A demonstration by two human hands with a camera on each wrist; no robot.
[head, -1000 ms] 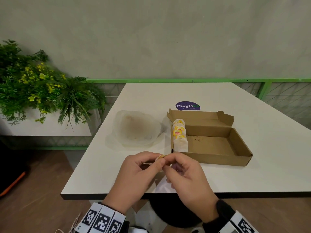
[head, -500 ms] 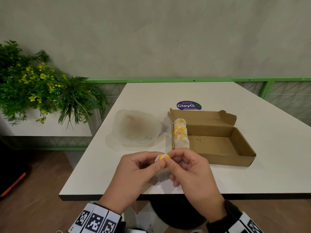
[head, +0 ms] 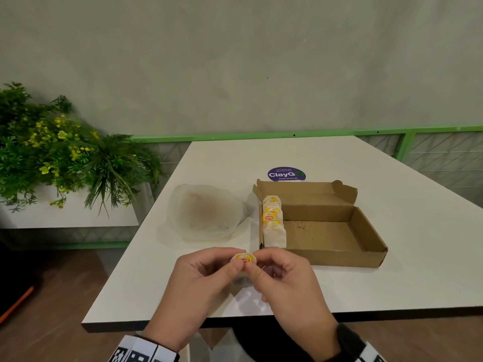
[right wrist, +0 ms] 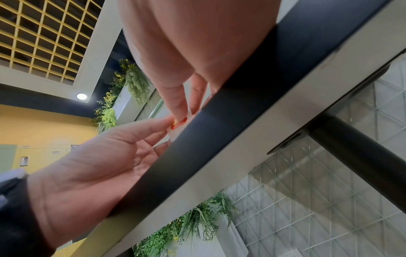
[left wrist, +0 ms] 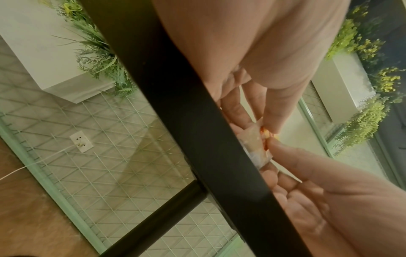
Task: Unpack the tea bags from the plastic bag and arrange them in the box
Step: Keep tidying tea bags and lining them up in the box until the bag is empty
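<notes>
Both hands meet over the table's near edge and pinch one tea bag (head: 243, 259) by its yellow and red tag. My left hand (head: 234, 263) holds its left side, my right hand (head: 254, 262) its right side. The bag's white pouch (left wrist: 256, 146) hangs below the fingers, mostly hidden in the head view. The open brown cardboard box (head: 366, 231) lies just beyond my right hand. A row of several tea bags (head: 273, 218) stands along its left wall. The crumpled clear plastic bag (head: 206, 212) lies left of the box.
The white table (head: 392, 278) has a dark edge (left wrist: 197, 121) right under my wrists. A purple round sticker (head: 286, 174) lies behind the box. A planter with green and yellow foliage (head: 65, 158) stands off the table's left side.
The tag has turned from edge-on to face up, showing its red logo. Both hands have stayed at the near edge and drawn the pouch in under the fingers.
</notes>
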